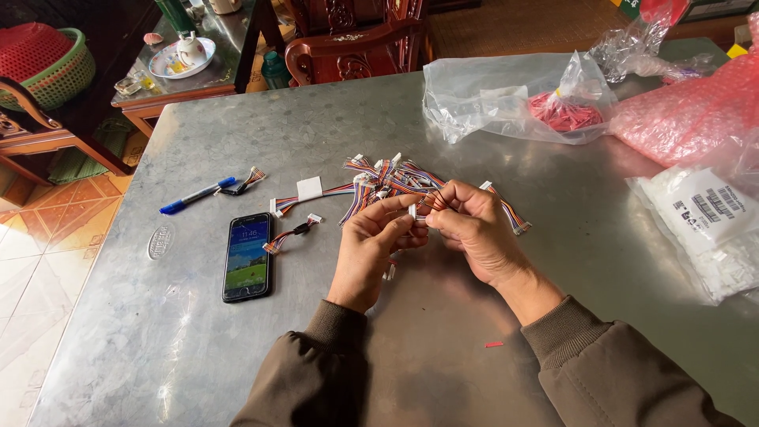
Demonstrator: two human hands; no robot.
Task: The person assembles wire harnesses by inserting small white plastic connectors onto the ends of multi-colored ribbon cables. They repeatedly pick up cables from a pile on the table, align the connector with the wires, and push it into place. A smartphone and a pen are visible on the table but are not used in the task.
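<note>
Left hand [371, 237] grip pinched on white connector [412, 210] | right hand [466, 221] grip closed on ribbon wire [431, 202], steadying it | wire pile [387, 178] within reach on counter [553, 261]

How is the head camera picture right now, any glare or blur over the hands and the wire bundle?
Head view: soft daylight, sharp focus on the left hand and right hand pinching the multicoloured ribbon-wire harnesses; pale glare patches on the grey metal tabletop lower left; faint shadow beneath the hands; table edges bow slightly from the wide lens.

Both hands raised, fingertips pinched together: left [371, 245], right [470, 225].
</note>
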